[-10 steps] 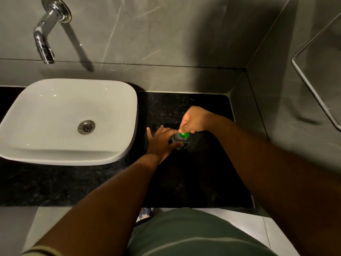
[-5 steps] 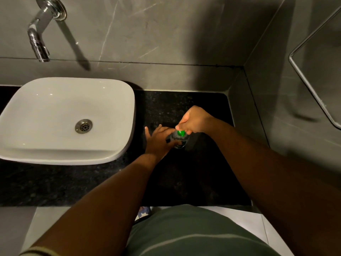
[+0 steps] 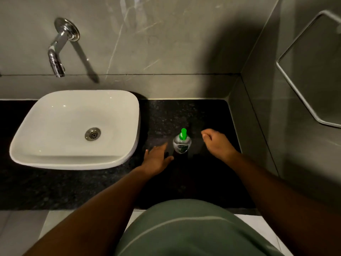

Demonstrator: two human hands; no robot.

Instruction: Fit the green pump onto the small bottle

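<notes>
The small clear bottle (image 3: 181, 145) stands upright on the black counter (image 3: 184, 115), with the green pump (image 3: 183, 134) sitting on its top, nozzle pointing away from me. My left hand (image 3: 156, 159) lies just left of the bottle, fingers spread, not touching it. To the right of the bottle my right hand (image 3: 215, 142) hovers with fingers loosely curled and nothing in it.
A white basin (image 3: 36, 145) sits on the counter's left half under a chrome wall tap (image 3: 57, 60). Grey tiled walls close off the back and right side. A metal-framed panel (image 3: 295, 89) hangs on the right wall.
Both hands have let go of the bottle and pump and drawn apart to either side. The bottle now stands alone with the pump on it.
</notes>
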